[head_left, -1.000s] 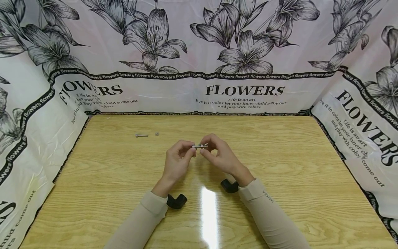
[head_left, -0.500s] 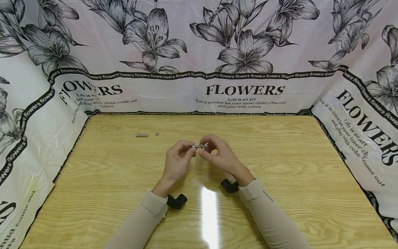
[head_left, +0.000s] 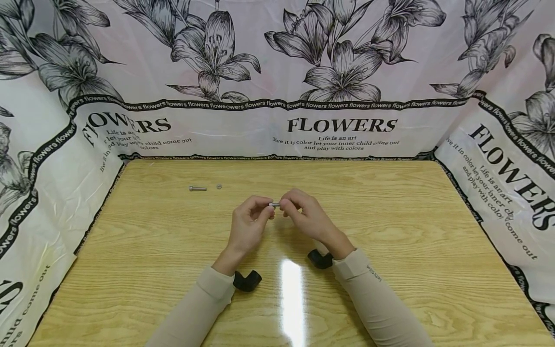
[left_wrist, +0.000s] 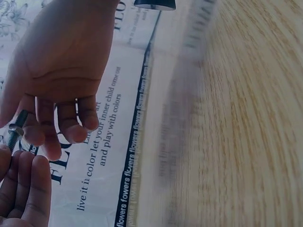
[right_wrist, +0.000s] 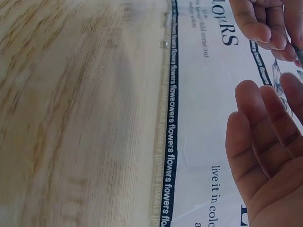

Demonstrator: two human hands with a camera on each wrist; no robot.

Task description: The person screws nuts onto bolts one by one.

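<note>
I have the left hand [head_left: 249, 219] pinching one end of a metal bolt [head_left: 275, 205] between thumb and fingertips, out over the middle of the wooden table [head_left: 390, 202]. The right hand [head_left: 310, 214] meets it from the other side, thumb and forefinger closed about the bolt's far end, where my left wrist view shows a nut [left_wrist: 16, 128] sitting around the threaded shaft. The right hand's other fingers curve loosely and hold nothing. From the head camera those fingertips cover the nut, so I cannot tell how firmly they press it. Beyond the left hand, toward the far edge, I see a second bolt [head_left: 198, 188] lying on its side, with a spare nut [head_left: 219, 186] near its tip, apart from it. A flower-printed cloth [head_left: 243, 130] stands behind the table
</note>
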